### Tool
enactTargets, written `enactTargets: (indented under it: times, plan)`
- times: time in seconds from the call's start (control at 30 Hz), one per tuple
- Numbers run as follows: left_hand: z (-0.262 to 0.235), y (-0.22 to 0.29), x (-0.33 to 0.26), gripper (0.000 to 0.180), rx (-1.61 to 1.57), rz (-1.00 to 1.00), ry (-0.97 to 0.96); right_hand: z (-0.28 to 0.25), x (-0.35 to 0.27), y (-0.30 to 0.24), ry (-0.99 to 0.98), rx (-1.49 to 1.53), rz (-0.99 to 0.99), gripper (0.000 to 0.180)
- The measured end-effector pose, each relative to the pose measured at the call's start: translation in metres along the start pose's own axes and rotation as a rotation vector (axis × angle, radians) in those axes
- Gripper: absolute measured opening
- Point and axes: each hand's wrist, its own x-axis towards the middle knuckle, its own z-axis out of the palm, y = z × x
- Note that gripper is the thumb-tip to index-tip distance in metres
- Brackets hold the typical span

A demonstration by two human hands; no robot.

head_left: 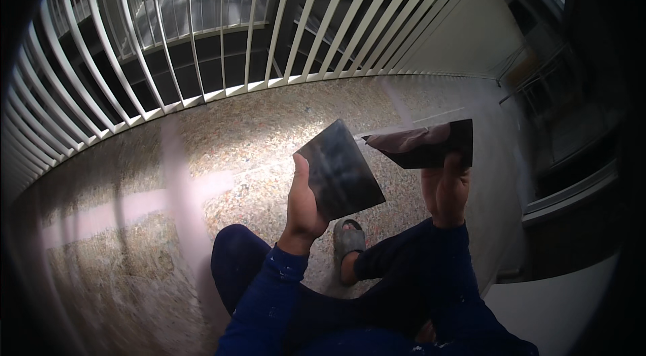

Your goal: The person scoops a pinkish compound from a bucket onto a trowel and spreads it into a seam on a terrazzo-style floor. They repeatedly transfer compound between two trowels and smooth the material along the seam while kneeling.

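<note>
My left hand (306,206) grips a flat, dark, squarish panel (346,171) by its left edge. The thumb lies along that edge, while the fingers are hidden behind it. The panel is tilted and has a dull, smudged sheen. To its right, my right hand (445,193) is closed on the lower edge of a dark, glossy sheet (457,137), with the thumb over its front. A pale pinkish patch, perhaps a reflection, covers its upper left part, and its left end tapers to a point. A narrow gap separates the two pieces, held above the floor.
White railing bars (222,40) curve across the far side. Below is a speckled floor (262,221) with pale bands and a bright sunlit patch. My foot in a grey sandal (350,238) is beneath my hands. A dark framed opening (572,194) stands at right, above a white surface (552,315).
</note>
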Motion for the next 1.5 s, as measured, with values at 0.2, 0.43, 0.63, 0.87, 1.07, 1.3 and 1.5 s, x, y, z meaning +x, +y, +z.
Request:
enactTargets:
  times: [0.2,0.43,0.63,0.87,1.07,1.3,1.5]
  plan:
    - [-0.005,0.0,0.003,0.079,-0.273,-0.025,-0.021,0.032,-0.031,-0.009,-0.561,-0.71,-0.205,0.039]
    - [0.004,-0.001,-0.005,0.078,-0.218,0.039,-0.107,0.029,-0.028,0.002,-0.53,-0.762,-0.005,0.079]
    - [0.011,0.004,-0.008,0.075,-0.06,0.072,0.017,0.007,-0.033,0.015,-0.502,-1.007,0.095,0.072]
    - [-0.013,0.024,-0.003,0.099,0.093,0.107,0.003,-0.008,-0.004,-0.036,-0.169,-0.955,0.372,0.042]
    - [-0.039,0.025,-0.005,0.14,0.387,-0.004,-0.131,0.047,0.011,-0.071,-0.153,-0.257,0.973,0.037]
    - [-0.028,0.022,-0.009,0.141,0.487,-0.136,-0.209,0.066,0.021,-0.036,-0.427,-0.478,1.008,0.031]
    - [-0.04,0.02,-0.003,0.132,0.612,-0.063,-0.205,0.063,0.03,-0.044,-0.557,-0.543,0.995,0.029]
